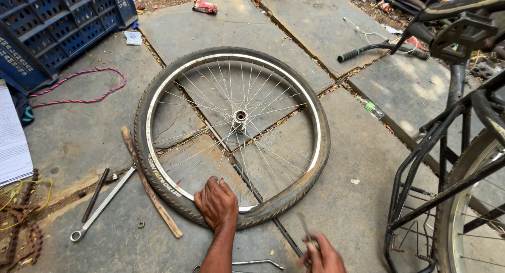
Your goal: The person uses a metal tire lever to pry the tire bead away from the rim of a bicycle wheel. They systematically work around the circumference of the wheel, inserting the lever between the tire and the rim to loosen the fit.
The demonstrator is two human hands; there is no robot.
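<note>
A bicycle wheel [158, 170] with a black tyre, silver rim and thin spokes lies flat on the stone paving. My left hand [216, 203] presses palm-down on the near part of the tyre. Blurred at the bottom edge, my right hand [322, 256] grips a small thin metal tool [305, 228] just right of the wheel. The wheel's hub [240, 117] sits at its centre.
A long spanner [103, 203], a dark rod [95, 194] and a wooden stick [151, 189] lie left of the wheel. A bicycle [452, 136] stands at right. A blue crate [52, 26] and pink cord [79, 86] are at upper left; a chain [21, 231] at lower left.
</note>
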